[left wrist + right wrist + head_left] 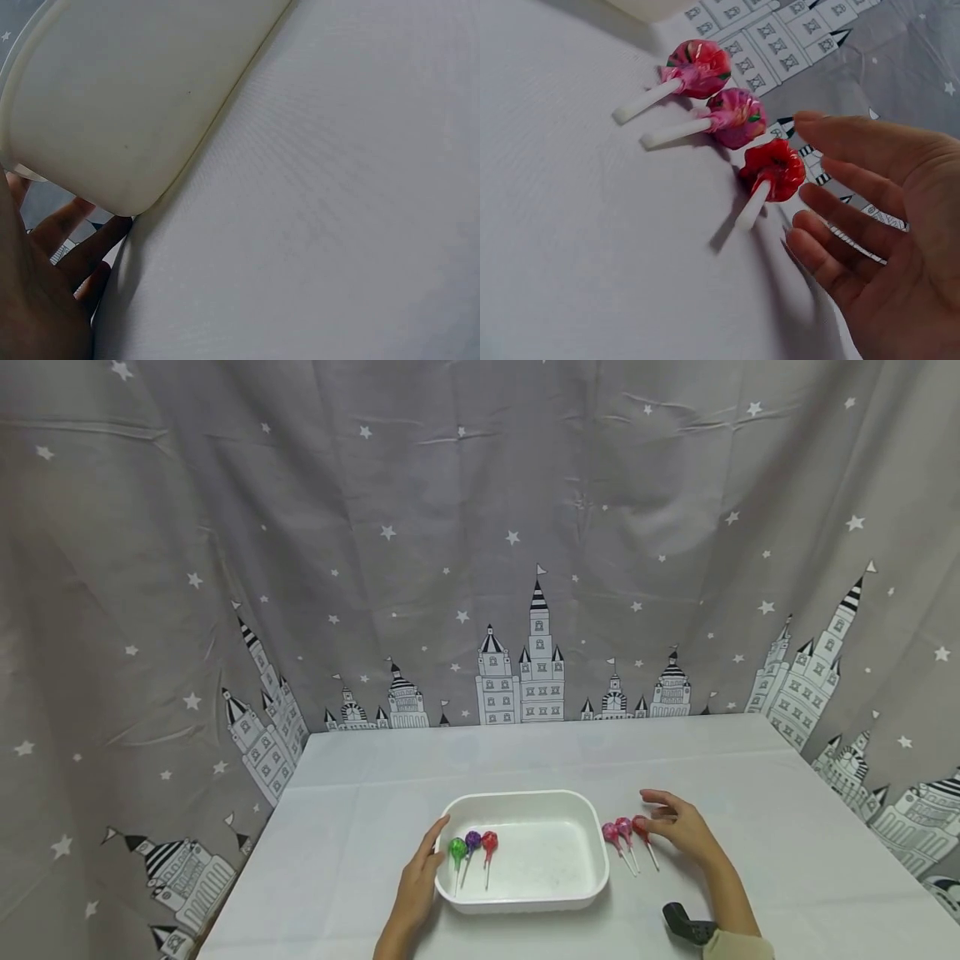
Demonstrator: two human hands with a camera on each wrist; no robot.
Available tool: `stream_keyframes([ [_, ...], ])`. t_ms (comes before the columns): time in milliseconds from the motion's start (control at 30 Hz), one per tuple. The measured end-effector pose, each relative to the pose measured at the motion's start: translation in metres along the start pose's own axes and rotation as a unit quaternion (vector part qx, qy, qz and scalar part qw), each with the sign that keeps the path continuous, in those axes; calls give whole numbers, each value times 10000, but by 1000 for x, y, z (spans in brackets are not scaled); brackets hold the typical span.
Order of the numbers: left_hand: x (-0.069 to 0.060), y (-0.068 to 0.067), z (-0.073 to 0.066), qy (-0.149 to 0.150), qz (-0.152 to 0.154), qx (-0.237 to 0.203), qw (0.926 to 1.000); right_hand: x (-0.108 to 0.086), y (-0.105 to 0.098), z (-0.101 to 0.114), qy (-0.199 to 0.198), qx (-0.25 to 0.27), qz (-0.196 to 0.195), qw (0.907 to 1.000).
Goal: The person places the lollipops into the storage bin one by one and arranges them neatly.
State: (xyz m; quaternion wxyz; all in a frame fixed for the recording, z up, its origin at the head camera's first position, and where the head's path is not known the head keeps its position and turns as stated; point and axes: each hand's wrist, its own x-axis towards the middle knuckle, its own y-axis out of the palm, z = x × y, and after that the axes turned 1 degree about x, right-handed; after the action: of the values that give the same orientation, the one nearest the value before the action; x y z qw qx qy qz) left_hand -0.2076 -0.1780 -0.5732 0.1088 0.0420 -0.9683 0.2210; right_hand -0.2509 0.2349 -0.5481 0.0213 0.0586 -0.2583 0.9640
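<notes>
A white rectangular tray (pixel 540 906) stands on the table, with a green lollipop (pixel 457 849), a purple lollipop (pixel 472 841) and a red-wrapped lollipop (pixel 489 842) lying in its left part. At the tray's left end, my left hand (pixel 415 881) touches the side with extended fingers. Right of the tray, two pink lollipops (pixel 697 69) (pixel 737 118) and another red lollipop (pixel 772 171) lie in a row, white sticks toward me. My right hand (pixel 686 835) is beside the red one, fingers spread and loosely bent, holding nothing; the right wrist view shows a gap between them.
A white cloth covers the table (pixel 360 810). Behind it hangs a grey curtain (pixel 450 568) printed with castles and stars. A black device (pixel 686 925) is at my right wrist, next to the sleeve (pixel 738 946).
</notes>
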Motion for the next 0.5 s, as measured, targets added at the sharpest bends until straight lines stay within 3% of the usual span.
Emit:
stream_keyframes([
  [500,1,-1,2,50,49,-6,10000,-4,10,-12,130,-267,-158,9994],
])
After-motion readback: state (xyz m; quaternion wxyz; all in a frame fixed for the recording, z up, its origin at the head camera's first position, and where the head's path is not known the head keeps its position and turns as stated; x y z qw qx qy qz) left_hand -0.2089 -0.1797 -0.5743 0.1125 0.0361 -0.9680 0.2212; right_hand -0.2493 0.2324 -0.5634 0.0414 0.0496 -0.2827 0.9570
